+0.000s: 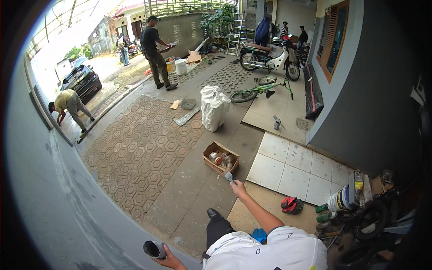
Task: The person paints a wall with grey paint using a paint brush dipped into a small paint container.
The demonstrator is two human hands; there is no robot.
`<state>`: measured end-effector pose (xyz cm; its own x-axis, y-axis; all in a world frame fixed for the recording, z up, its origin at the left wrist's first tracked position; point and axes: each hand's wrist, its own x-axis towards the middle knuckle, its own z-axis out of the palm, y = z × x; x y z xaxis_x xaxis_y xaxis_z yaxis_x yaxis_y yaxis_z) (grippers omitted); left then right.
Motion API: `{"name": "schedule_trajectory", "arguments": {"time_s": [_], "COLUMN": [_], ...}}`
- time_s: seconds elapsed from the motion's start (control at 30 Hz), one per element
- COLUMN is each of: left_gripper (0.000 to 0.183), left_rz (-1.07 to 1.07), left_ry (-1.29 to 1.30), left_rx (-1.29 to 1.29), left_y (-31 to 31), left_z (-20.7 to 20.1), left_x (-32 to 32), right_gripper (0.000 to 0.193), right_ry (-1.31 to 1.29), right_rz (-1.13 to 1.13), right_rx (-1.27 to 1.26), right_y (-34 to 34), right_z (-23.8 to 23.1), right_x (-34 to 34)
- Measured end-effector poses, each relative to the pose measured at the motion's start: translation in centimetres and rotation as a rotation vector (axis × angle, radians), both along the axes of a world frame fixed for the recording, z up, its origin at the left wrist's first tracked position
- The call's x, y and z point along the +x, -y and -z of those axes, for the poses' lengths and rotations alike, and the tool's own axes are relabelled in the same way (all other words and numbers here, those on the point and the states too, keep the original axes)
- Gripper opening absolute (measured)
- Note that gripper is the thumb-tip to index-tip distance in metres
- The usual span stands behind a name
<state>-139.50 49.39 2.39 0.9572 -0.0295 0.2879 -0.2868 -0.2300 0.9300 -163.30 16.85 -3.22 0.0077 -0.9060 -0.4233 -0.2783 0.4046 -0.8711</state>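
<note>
My right hand (239, 189) is stretched forward, closed round the handle of a grey paintbrush (229, 177). The brush points at the near edge of an open cardboard box (210, 165), which stands on the grey paving with jars and cans inside. I cannot tell whether brush and box touch. At the bottom, beside the grey wall, my left hand (170, 259) grips a grey cup (154, 249). The cup is tilted with its dark opening facing up and left, and what it holds is hard to make out.
Beyond the box stand a white sack (213, 108), a green bicycle (252, 93) lying down and a motorbike (270, 58). A red and black bundle (292, 205) and a white bucket (338, 199) lie to the right. One person (155, 49) stands ahead; another (69, 101) bends at the left wall.
</note>
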Motion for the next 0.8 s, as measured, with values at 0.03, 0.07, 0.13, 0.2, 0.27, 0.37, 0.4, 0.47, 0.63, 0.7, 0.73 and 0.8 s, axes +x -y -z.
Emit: {"name": "schedule_trajectory", "arguments": {"time_s": [0.03,0.07,0.13,0.2,0.27,0.37,0.4,0.47,0.63,0.7,0.73,0.8], "left_gripper": [0.057,0.057,0.057,0.057,0.057,0.058,0.059,0.063,0.084,0.085,0.086,0.084], "left_rz": [0.048,0.095,0.111,0.121,0.104,0.137,0.184,0.172,0.117,0.183,0.249,0.252], "left_ry": [0.005,0.012,0.016,0.026,0.015,-0.122,-0.246,-0.130,-0.025,-0.028,-0.035,-0.030], "left_rx": [-0.011,-0.023,-0.033,-0.042,-0.002,-0.047,-0.131,-0.013,0.132,0.170,0.206,0.172], "left_y": [0.7,1.4,2.5,3.3,4.5,7.8,9.1,11.4,18.4,20.7,22.0,24.7], "left_z": [-0.6,-1.0,-0.9,-1.2,-0.9,-2.2,-2.7,-2.3,-0.6,-0.5,-0.9,-0.6], "left_x": [-0.7,-1.3,-2.0,-2.3,-1.9,-2.0,-2.1,-1.8,-1.8,-1.8,-2.2,-2.9], "right_gripper": [0.036,0.036,0.033,0.032,0.032,0.031,0.031,0.031,0.031,0.032,0.033,0.033], "right_ry": [0.075,0.078,0.172,0.244,0.280,0.378,0.413,0.451,0.299,0.308,0.311,0.294], "right_rz": [0.042,0.044,0.093,0.023,0.027,-0.039,-0.058,-0.065,-0.212,-0.294,-0.377,-0.392], "right_rx": [0.066,0.066,0.164,0.247,0.279,0.345,0.335,0.327,0.163,0.043,-0.079,-0.261], "right_y": [0.0,0.0,-0.2,-0.4,-0.1,1.5,2.3,3.6,7.7,8.8,9.4,10.5], "right_z": [-0.3,0.0,0.9,1.1,1.1,0.5,0.2,-0.6,-4.1,-5.4,-5.9,-6.5], "right_x": [-0.5,-0.4,0.4,2.5,4.2,5.3,5.4,5.1,4.4,5.0,5.3,6.2]}}
